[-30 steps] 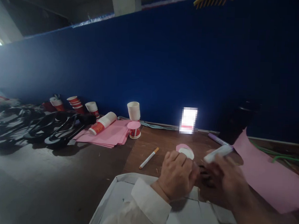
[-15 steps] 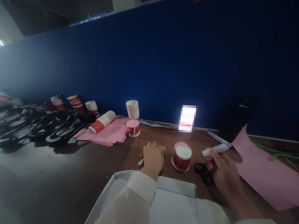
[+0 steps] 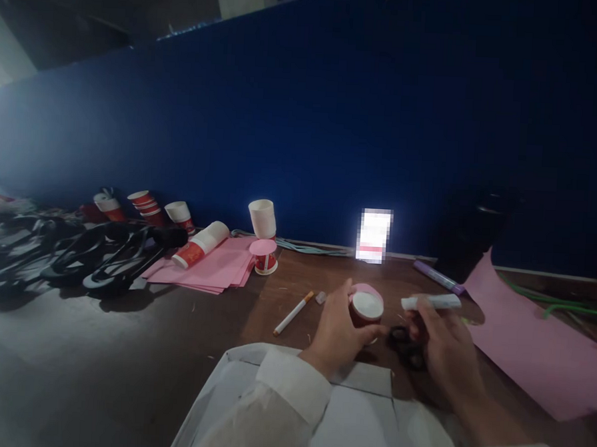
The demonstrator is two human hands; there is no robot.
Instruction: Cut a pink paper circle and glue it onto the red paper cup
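My left hand point(image 3: 342, 326) curls around the side of a short red-and-white paper cup point(image 3: 367, 306), thumb in front and fingers behind. The cup has a white round top, and a pink paper piece point(image 3: 359, 289) shows at its back edge. Between the thumb and fingers of my right hand point(image 3: 442, 338) is a slim white tube point(image 3: 442, 301), held nearly level to the right of the cup; its exact kind is unclear. Black-handled scissors point(image 3: 400, 335) lie below that hand, their blades hidden. A white pen with orange ends point(image 3: 294, 314) rests left of my left hand.
Pink sheets point(image 3: 216, 266) carry a paper cup lying on its side point(image 3: 202, 244). Nearby stands another cut cup with a pink disc point(image 3: 264, 255). A purple marker point(image 3: 438, 277) and a large pink sheet point(image 3: 532, 349) lie right. A white box point(image 3: 368, 414) is in front.
My left hand has moved right from the pen to the cup and closed around it, uncovering the pen and a small clear piece. My right hand still holds the white tube, almost unmoved.
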